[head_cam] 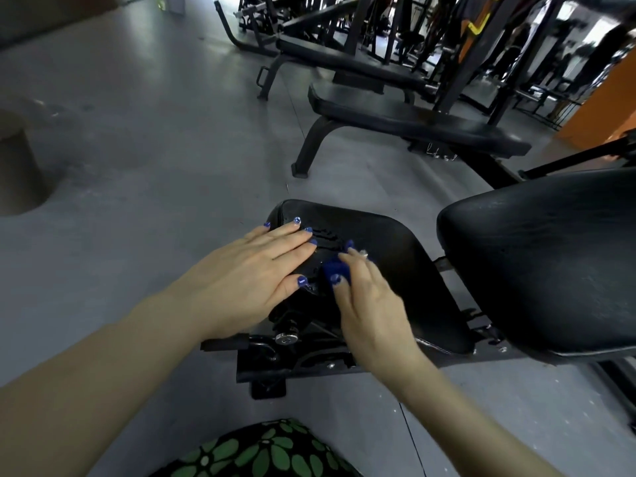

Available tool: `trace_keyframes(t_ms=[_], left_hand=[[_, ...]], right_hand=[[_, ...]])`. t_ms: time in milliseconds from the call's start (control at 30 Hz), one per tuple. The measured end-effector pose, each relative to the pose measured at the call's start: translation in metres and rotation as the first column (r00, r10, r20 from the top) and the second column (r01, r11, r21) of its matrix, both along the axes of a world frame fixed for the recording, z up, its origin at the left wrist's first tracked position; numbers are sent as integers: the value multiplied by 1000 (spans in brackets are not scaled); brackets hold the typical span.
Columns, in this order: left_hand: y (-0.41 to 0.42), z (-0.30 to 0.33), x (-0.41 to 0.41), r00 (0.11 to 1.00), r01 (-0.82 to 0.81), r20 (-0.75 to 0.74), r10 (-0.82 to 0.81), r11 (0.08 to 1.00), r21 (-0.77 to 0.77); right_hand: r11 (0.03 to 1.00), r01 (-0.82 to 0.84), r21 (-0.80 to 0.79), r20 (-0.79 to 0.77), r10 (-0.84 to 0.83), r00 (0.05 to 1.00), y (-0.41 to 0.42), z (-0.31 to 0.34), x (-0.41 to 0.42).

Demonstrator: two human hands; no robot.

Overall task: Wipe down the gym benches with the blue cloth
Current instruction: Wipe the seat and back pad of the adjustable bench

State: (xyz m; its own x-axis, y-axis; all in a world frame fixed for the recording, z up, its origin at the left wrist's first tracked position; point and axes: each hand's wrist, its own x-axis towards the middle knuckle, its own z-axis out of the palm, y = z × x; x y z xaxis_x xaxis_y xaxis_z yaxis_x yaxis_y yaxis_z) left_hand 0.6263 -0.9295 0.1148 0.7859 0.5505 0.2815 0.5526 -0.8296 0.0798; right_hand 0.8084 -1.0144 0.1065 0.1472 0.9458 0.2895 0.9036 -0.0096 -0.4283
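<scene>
The left hand (pixel 254 270) lies flat, fingers straight and together, pressing the near-left part of the black padded vinyl seat pad (pixel 378 242) of the adjustable bench. Just to its right, the right hand (pixel 368 304) bears down on the small, bunched blue cloth (pixel 332 268), fingers curled over it; most of the cloth is hidden beneath them. The cloth rests on the pad's near edge. The pad's long axis runs rightward toward the black cracked-vinyl backrest (pixel 550 253), so the unwiped surface probably lies right of the right hand.
</scene>
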Motion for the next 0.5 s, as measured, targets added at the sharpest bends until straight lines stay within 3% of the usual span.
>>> trace_keyframes(t_ms=[167, 333, 500], left_hand=[[0, 2, -3, 1000, -1, 12, 1, 999, -33], [2, -2, -5, 1000, -6, 13, 7, 999, -53], [2, -3, -5, 1000, -13, -8, 13, 997, -74]], right_hand=[[963, -267, -33, -59, 264, 963, -31, -3, 35], [978, -202, -48, -141, 194, 971, -24, -2, 63], [916, -381, -125, -118, 367, 922, 32, 12, 58]])
